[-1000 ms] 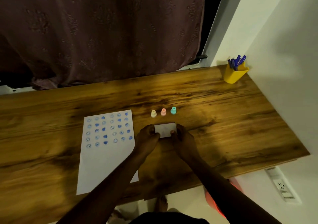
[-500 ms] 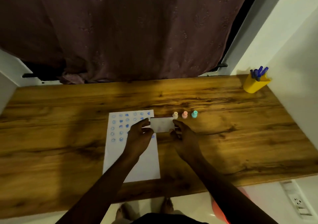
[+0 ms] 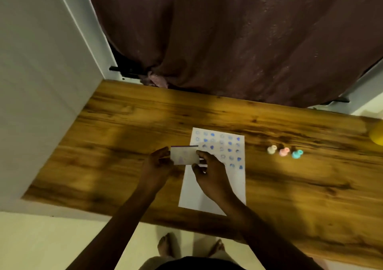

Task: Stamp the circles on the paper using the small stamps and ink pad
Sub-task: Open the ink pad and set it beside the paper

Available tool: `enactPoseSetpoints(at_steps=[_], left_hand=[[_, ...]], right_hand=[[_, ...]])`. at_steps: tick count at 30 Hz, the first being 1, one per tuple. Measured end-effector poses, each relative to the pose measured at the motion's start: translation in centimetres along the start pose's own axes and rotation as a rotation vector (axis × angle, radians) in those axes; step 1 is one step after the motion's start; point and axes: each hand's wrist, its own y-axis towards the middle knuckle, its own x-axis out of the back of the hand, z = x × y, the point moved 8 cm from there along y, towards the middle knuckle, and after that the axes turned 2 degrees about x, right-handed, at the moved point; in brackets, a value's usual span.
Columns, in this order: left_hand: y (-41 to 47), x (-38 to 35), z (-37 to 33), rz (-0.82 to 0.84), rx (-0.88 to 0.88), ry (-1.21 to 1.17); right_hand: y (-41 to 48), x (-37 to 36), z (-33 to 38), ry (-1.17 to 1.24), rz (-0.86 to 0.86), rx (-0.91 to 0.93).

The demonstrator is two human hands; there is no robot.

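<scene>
A: Two hands on one thing. Left hand [image 3: 154,167] pinches the left end of the ink pad [image 3: 184,154], fingers closed on it; right hand [image 3: 209,173] grips the right end the same way.

B: Pad's position?

A: Lifted off the table [image 3: 116,137], over the paper's left edge. Flat white case, a faint purple mark on its face, a dark strip along the far edge. Open or shut, I cannot tell.

B: Paper?

A: White sheet [image 3: 207,195] flat on the table, just under and right of the hands. Rows of small circles fill its upper half, many stamped blue. The lower half is blank. The right forearm crosses its near corner.

B: Stamps?

A: Three in a row, well right of the sheet, none touched: cream stamp [image 3: 271,149], pink stamp [image 3: 283,151], teal stamp [image 3: 297,154]. All blurred.

B: Beyond that?

A: Yellow cup [image 3: 377,135] cut by the right frame edge. Brown curtain [image 3: 228,41] behind the table, white wall [image 3: 41,83] on the left. Bare feet [image 3: 165,247] on the floor below.
</scene>
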Motion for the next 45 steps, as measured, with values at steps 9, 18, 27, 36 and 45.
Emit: enactPoseSetpoints(at_steps=[9, 18, 27, 36, 45], left_hand=[[1.0, 6.3, 5.7, -0.032, 0.008, 0.103], [2.1, 7.2, 7.0, -0.006, -0.036, 0.172], [2.2, 7.5, 7.2, 0.022, -0.115, 0.251], [1.6, 7.5, 7.0, -0.096, -0.229, 0.326], [1.6, 7.6, 6.4, -0.159, -0.238, 0.424]], right_hand=[[-0.3, -8.4, 2.1, -0.074, 0.146, -0.051], [0.7, -10.1, 1.5, -0.242, 0.163, -0.013], [2.4, -11.0, 3.9, -0.707, 0.284, 0.418], [3.5, -11.1, 4.0, -0.699, 0.400, 0.457], [5.0, -9.9, 5.6, -0.637, 0.557, 0.474]])
